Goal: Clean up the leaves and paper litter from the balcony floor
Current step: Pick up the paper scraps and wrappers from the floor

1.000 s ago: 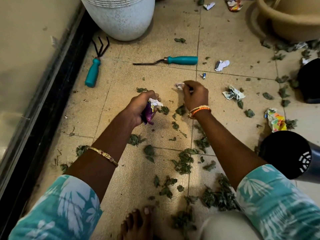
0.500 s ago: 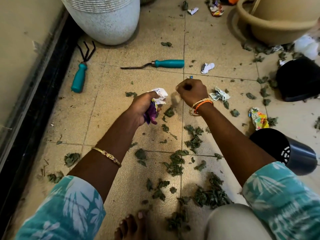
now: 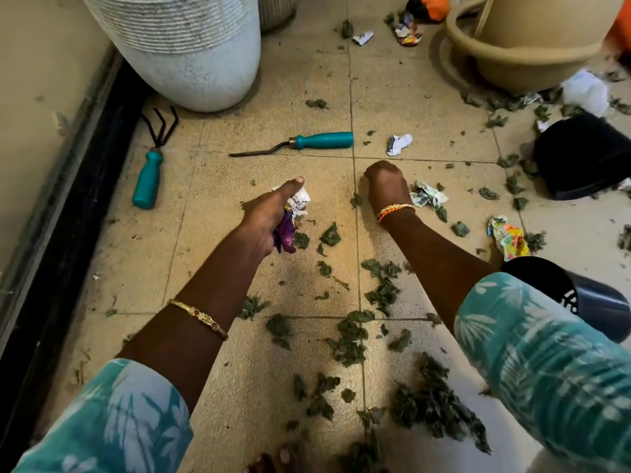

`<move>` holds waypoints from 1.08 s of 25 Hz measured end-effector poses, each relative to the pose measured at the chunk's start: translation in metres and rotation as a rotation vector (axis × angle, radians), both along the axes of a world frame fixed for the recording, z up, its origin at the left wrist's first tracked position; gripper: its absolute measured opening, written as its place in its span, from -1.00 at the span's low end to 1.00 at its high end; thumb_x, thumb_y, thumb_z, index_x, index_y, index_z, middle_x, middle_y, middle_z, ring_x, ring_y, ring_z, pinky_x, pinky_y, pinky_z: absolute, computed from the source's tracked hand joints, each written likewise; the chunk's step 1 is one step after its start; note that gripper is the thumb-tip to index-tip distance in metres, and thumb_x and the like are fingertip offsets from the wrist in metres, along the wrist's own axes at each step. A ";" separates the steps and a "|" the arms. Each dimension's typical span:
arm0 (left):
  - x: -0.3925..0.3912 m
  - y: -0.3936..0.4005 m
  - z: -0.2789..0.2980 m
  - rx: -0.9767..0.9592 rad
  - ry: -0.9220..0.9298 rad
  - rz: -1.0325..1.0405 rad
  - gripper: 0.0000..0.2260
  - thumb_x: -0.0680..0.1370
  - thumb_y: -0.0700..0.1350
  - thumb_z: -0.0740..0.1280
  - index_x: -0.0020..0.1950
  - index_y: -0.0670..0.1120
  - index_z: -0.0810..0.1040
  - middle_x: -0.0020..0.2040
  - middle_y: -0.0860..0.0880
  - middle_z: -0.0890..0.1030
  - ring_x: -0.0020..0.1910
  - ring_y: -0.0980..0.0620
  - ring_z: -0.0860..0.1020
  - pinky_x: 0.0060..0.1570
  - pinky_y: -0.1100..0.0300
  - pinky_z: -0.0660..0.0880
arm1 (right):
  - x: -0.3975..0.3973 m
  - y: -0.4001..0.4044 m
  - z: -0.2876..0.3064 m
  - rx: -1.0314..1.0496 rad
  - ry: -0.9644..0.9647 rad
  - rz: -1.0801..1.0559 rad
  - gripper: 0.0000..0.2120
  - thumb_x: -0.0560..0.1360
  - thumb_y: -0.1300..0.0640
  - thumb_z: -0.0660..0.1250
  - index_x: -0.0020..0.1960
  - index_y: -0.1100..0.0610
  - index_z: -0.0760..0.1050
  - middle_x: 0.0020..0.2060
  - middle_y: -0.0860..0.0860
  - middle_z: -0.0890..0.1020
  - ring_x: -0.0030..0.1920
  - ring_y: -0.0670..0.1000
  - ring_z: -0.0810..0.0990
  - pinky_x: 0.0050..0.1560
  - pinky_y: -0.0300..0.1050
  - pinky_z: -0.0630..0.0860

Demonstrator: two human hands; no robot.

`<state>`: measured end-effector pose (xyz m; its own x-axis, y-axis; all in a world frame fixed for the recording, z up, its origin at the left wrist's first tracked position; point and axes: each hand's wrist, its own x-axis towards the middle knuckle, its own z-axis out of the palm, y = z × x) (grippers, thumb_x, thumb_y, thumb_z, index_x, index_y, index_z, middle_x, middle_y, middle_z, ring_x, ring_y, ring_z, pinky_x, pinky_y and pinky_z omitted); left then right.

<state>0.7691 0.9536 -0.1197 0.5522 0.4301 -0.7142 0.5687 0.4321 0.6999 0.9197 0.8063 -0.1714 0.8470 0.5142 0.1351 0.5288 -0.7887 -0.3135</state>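
My left hand [image 3: 266,216] grips a wad of white and purple paper scraps [image 3: 296,206] above the tiled floor. My right hand [image 3: 386,186] is just right of it, low over the floor, fingers curled under so I cannot see what they touch. A crumpled white-green paper [image 3: 426,196] lies beside my right wrist. A white paper ball [image 3: 397,145] sits beyond my right hand, and a colourful wrapper [image 3: 508,237] lies further right. Dry green leaves [image 3: 382,288] are scattered between and under my arms, thicker near my knee [image 3: 433,411].
Two teal-handled tools lie ahead: a weeder [image 3: 322,141] and a hand rake [image 3: 148,179]. A white planter [image 3: 191,52] and a beige pot [image 3: 532,46] stand at the back. Two black pots [image 3: 580,155] [image 3: 594,302] are at right. A dark wall ledge [image 3: 68,216] runs along the left.
My right hand passed a white scrap to my left hand's wad, then moved a little right and down with its fingers curled. My view has shifted forward.
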 end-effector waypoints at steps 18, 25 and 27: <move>0.054 -0.039 -0.007 -0.159 -0.101 -0.206 -0.81 0.51 -0.05 0.40 -0.01 -0.16 0.60 -0.24 -0.10 0.63 -0.52 0.08 0.51 -0.56 0.33 0.40 | -0.034 -0.018 0.055 0.701 0.812 -0.245 -0.85 0.40 0.38 0.41 -0.22 0.14 0.59 -0.29 0.06 0.62 -0.21 0.03 0.61 -0.03 -0.01 0.62; 0.066 -0.049 -0.007 -0.063 -0.090 -0.283 -0.89 0.47 -0.12 0.44 -0.11 -0.15 0.62 -0.25 -0.13 0.63 -0.56 0.05 0.50 -0.49 0.28 0.43 | -0.027 -0.044 0.052 0.727 0.712 -0.322 -0.87 0.37 0.33 0.45 -0.15 0.14 0.60 -0.20 0.08 0.64 -0.15 0.04 0.61 0.06 -0.02 0.57; 0.067 -0.049 -0.003 -0.066 -0.092 -0.285 -0.87 0.46 -0.10 0.44 -0.07 -0.15 0.62 -0.22 -0.14 0.64 -0.57 0.05 0.51 -0.51 0.29 0.42 | -0.010 -0.063 0.051 0.384 0.349 -0.263 -0.81 0.39 0.28 0.41 -0.02 0.12 0.60 -0.02 0.09 0.63 0.04 0.07 0.57 0.10 -0.09 0.50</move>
<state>0.8362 0.9048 -0.1224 0.7074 0.2028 -0.6771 0.6093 0.3106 0.7296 0.9098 0.7432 -0.1204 0.9674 0.2501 -0.0399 0.1445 -0.6745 -0.7240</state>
